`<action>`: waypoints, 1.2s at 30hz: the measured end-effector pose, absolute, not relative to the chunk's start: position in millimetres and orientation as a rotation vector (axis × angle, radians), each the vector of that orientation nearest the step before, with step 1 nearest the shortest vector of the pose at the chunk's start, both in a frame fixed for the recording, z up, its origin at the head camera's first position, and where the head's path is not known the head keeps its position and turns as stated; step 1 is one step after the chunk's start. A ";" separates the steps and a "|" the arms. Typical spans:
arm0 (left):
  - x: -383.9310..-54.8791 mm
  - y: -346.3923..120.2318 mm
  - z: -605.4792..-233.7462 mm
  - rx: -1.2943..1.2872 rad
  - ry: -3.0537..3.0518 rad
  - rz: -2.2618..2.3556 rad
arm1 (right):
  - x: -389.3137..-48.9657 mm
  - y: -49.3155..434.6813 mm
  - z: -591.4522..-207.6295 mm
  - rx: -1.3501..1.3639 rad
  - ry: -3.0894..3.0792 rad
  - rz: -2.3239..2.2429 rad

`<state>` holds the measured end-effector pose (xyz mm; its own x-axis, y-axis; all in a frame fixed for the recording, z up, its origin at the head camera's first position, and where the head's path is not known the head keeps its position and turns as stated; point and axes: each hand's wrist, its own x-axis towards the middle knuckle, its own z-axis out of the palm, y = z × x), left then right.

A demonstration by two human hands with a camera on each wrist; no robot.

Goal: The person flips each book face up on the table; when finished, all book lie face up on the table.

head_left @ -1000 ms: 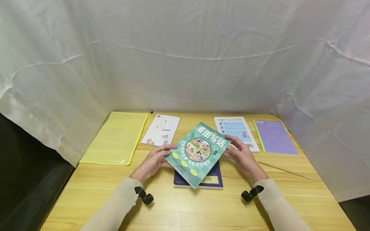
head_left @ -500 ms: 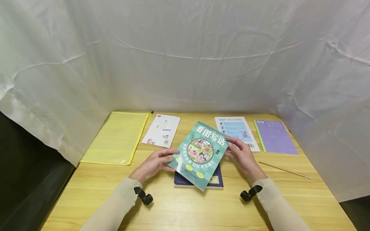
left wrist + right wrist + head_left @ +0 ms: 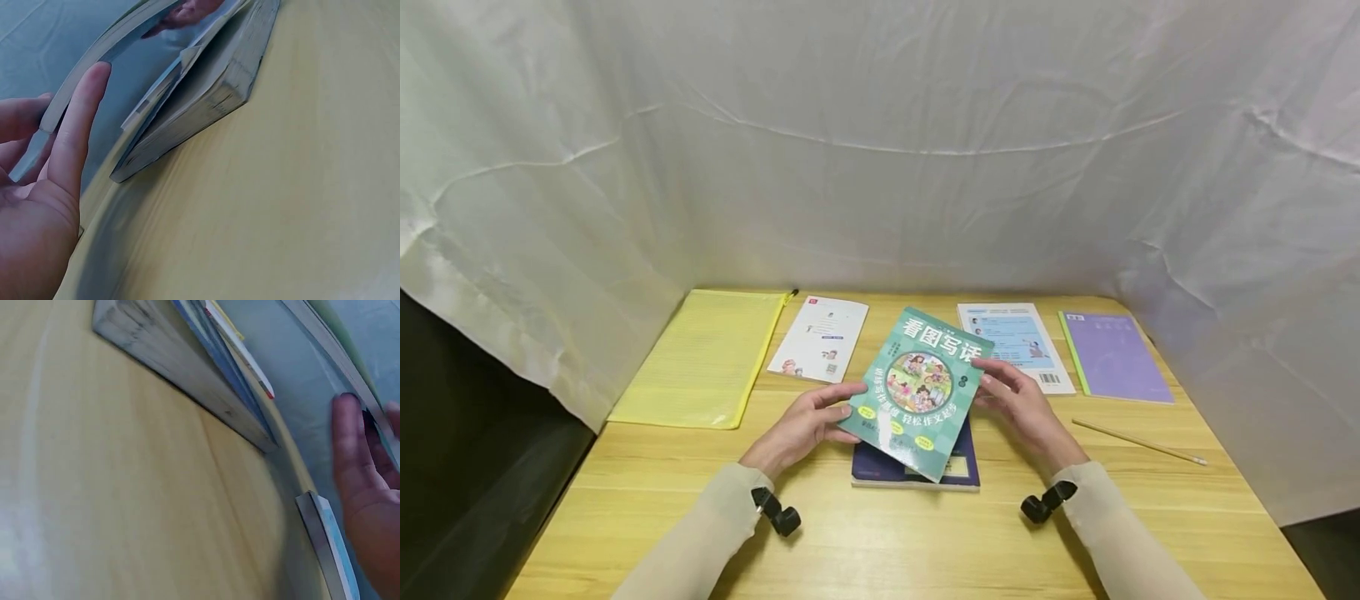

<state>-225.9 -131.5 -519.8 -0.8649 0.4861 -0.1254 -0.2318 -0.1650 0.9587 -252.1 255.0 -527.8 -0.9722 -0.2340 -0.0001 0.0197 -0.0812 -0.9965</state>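
Note:
A green picture-covered book is held tilted over a thick dark blue book lying at the middle of the table. My left hand pinches the green book's left edge between thumb and fingers. At the opposite edge, my right hand grips it, some fingers hidden underneath. The left wrist view shows the green book's page edge between the fingers, raised above the thick book. From the right wrist, the right hand has the book's edge between its fingers, beside the thick book's pages.
At the back left lie a yellow zip pouch and a white booklet. A blue-and-white booklet and a purple notebook lie at the back right, with a pencil in front. Pale fabric walls the table's back and sides.
The green book has turned counterclockwise to stand straighter in the head view, its lower corner shifting right. My right hand has moved slightly left with it; both hands keep holding it.

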 end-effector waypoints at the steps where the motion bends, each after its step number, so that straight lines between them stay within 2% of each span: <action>1: -225.6 -130.8 -519.5 0.298 1.638 2.070 | -251.3 253.7 -527.8 -0.267 1.997 -2.163; 7: -225.2 -127.6 -518.7 0.322 1.628 2.022 | -247.3 247.3 -527.4 -0.383 1.954 -2.122; 17: -224.2 -124.7 -516.0 0.374 1.777 1.874 | -249.6 247.2 -532.2 -0.137 1.988 -2.202; 29: -224.4 -119.9 -515.6 0.297 1.698 1.988 | -241.7 238.9 -521.3 -0.304 2.041 -1.947; 36: -226.3 -114.4 -516.0 0.281 1.728 2.027 | -244.8 234.9 -524.7 -0.154 2.082 -1.990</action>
